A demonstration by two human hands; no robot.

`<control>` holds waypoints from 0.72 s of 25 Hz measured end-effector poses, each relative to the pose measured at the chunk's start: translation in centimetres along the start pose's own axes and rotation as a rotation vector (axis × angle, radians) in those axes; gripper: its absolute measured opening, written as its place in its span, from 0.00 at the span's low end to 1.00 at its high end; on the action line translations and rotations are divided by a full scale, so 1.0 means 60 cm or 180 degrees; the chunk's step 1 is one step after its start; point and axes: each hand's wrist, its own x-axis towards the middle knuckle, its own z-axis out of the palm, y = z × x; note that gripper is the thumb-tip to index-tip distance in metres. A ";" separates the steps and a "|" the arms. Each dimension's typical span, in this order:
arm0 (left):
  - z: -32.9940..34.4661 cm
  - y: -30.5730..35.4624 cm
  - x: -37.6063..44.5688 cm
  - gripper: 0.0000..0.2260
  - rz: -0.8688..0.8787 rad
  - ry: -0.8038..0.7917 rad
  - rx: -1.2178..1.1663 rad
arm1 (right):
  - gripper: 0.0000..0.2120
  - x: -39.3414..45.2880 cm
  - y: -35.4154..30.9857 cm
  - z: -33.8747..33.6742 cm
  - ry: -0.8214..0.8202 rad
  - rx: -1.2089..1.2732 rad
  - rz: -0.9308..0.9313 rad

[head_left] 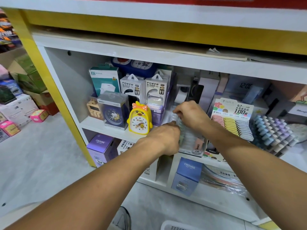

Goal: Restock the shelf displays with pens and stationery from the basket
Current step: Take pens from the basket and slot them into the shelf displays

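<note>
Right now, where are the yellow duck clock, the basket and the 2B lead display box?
yellow duck clock [139,124], head view, on its white dial.
basket [176,226], head view, on its white rim at the bottom edge.
2B lead display box [196,151], head view, on its round 2B label.

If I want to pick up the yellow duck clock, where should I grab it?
Probably grip the duck clock by its two yellow sides, coming from the front. It stands upright at the shelf edge, its sides look free, and boxes crowd in behind it. Avoid the bow on top; it looks flimsy.

Yellow duck clock [139,121] wears an orange, white-dotted bow beside purple boxes [101,146].
</note>
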 end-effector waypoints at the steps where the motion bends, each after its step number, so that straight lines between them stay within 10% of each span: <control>1: 0.000 -0.001 0.001 0.22 0.0004 0.0009 -0.0007 | 0.17 0.002 -0.004 0.001 -0.0144 -0.0114 0.0002; 5: -0.003 -0.001 0.000 0.21 -0.0058 -0.0048 -0.0116 | 0.25 -0.014 -0.008 -0.015 0.0213 0.0143 0.0133; 11: -0.004 0.057 -0.043 0.10 0.0241 0.0989 -0.0230 | 0.12 -0.189 -0.028 -0.024 0.1596 0.1511 0.0161; 15: 0.083 0.122 -0.065 0.08 0.0458 -0.0636 -0.0621 | 0.07 -0.358 0.010 0.096 0.1585 0.1076 0.0909; 18: 0.199 0.151 -0.070 0.10 0.0360 -0.1954 -0.0742 | 0.09 -0.472 0.060 0.231 0.0035 0.1059 0.1675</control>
